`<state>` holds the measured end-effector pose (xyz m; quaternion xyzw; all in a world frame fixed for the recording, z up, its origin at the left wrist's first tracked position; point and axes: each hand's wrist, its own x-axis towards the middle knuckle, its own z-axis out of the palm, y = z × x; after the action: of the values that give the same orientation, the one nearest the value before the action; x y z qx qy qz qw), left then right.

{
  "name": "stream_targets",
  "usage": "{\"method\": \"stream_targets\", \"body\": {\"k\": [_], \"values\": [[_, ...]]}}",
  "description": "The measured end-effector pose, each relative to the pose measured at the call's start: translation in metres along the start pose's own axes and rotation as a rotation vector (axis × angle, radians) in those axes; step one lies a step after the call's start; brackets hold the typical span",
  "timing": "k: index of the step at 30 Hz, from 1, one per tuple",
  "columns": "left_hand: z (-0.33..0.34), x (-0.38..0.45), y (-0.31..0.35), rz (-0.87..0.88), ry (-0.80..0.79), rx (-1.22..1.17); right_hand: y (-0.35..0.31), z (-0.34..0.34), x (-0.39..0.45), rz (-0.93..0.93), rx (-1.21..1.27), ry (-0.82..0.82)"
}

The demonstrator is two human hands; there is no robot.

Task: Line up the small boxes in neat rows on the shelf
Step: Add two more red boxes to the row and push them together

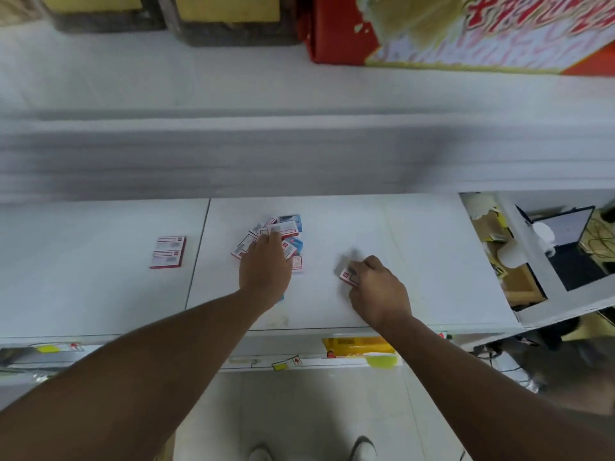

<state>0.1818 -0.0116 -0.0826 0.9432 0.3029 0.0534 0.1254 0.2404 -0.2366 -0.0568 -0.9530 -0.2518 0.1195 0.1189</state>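
A loose heap of small red-and-white and blue boxes (286, 227) lies in the middle of the white shelf (416, 247). My left hand (266, 267) rests on the heap, fingers over a red-and-white box; whether it grips one is unclear. To the right, my right hand (376, 287) is closed on a single red-and-white box (347, 273) held low over the shelf. Two red-and-white boxes (168, 252) lie side by side, aligned, on the left part of the shelf.
An upper shelf carries a large red carton (466, 31) and dark-based yellow containers (233, 21). At right, an open compartment (545, 247) holds clutter and a dark screen. Yellow price tags (359, 347) line the shelf's front edge. Floor tiles lie below.
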Motion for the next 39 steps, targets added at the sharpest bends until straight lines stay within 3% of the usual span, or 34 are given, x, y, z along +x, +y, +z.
{"method": "stream_targets", "body": {"k": [8, 20, 27, 39], "values": [[-0.09, -0.059, -0.021, -0.007, 0.035, 0.117, -0.011, -0.054, 0.001, -0.195, 0.058, 0.031], [-0.199, -0.178, -0.089, -0.257, 0.092, 0.093, -0.104, -0.078, -0.027, -0.489, 0.146, -0.038], [-0.222, -0.226, -0.134, -0.32, 0.094, 0.005, -0.152, -0.078, -0.069, -0.574, 0.1, -0.028], [-0.216, -0.307, -0.247, -0.253, 0.079, -0.17, -0.243, -0.056, -0.162, -0.6, -0.035, -0.014]]}}
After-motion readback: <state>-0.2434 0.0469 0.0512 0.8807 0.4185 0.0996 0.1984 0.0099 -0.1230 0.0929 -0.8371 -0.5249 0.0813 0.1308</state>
